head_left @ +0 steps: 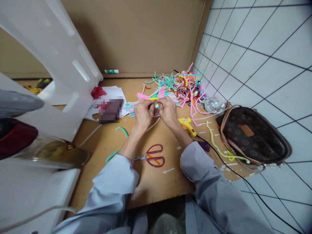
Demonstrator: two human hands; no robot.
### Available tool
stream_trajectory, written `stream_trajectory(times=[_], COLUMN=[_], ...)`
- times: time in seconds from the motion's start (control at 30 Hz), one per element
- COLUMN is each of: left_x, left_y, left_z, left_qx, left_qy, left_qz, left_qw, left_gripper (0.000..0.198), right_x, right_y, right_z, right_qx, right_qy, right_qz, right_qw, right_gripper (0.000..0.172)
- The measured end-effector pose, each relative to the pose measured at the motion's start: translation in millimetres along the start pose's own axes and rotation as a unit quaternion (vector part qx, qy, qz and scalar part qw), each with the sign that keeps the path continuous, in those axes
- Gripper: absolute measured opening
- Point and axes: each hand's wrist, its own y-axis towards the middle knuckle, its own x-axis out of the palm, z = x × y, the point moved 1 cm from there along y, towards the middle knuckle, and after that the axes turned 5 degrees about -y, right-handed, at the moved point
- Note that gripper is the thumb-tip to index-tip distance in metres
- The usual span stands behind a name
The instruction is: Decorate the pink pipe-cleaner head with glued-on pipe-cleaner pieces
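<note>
Presently, a small colourful piece (156, 111) is pinched by the left hand (143, 113) and the right hand (168, 110) mid-frame; it could be bent by excessive pressure.

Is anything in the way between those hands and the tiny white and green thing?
Nothing visible is: the left hand and the right hand hold the small white, green and red piece between them. The red-handled metal scissors lie apart from both.
</note>
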Motion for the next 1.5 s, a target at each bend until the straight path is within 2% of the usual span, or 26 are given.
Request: stream_trajectory(times=[0.2, 0.33, 0.53, 0.67, 0.8, 1.07, 1.17, 1.27, 1.37, 1.5], left_x=[0.0, -3.0, -9.2, -9.4, -7.4, -5.3, -1.8, -0.5, -3.1, -9.3], left_y=[0.5, 3.7, 8.8, 9.8, 9.6, 2.1, -1.3, -3.0, -2.9, -1.4], left_z=[0.5, -1.6, -1.5, -2.3, -3.4, 1.2, -0.4, -2.2, -2.4, 0.7], left_qx=[-0.018, -0.065, -0.112, -0.118, -0.121, -0.126, -0.116, -0.109, -0.123, -0.142], left_qy=[-0.010, -0.049, -0.150, -0.169, -0.207, -0.255, -0.272, -0.257, -0.237, -0.243], left_qz=[0.022, 0.028, 0.009, -0.003, -0.014, -0.007, 0.005, 0.017, 0.017, 0.010], left_qw=[1.000, 0.996, 0.982, 0.979, 0.971, 0.959, 0.955, 0.960, 0.964, 0.959], left_gripper=[0.017, 0.014, 0.020, 0.021, 0.019, 0.026, 0.029, 0.025, 0.022, 0.031], right_x=[-3.4, -2.1, 3.8, 2.5, 2.7, 2.1, 1.7, -1.2, -6.9, -10.3], right_y=[0.7, 6.6, 14.0, 13.4, 12.6, 11.0, 10.4, 9.3, 7.3, 4.8], right_z=[-1.7, 3.1, 11.8, 13.3, 13.1, 8.1, 5.3, 1.6, -3.2, -7.5], right_qx=[0.008, 0.057, 0.172, 0.206, 0.216, 0.191, 0.162, 0.112, 0.049, 0.000], right_qy=[0.016, 0.116, 0.305, 0.383, 0.404, 0.394, 0.376, 0.314, 0.205, 0.130], right_qz=[0.014, 0.018, 0.021, 0.013, 0.010, 0.004, 0.005, 0.008, 0.027, 0.024], right_qw=[1.000, 0.991, 0.936, 0.900, 0.889, 0.899, 0.912, 0.943, 0.977, 0.991], right_gripper=[0.027, 0.022, 0.010, 0.009, 0.010, 0.011, 0.008, 0.011, 0.017, 0.023])
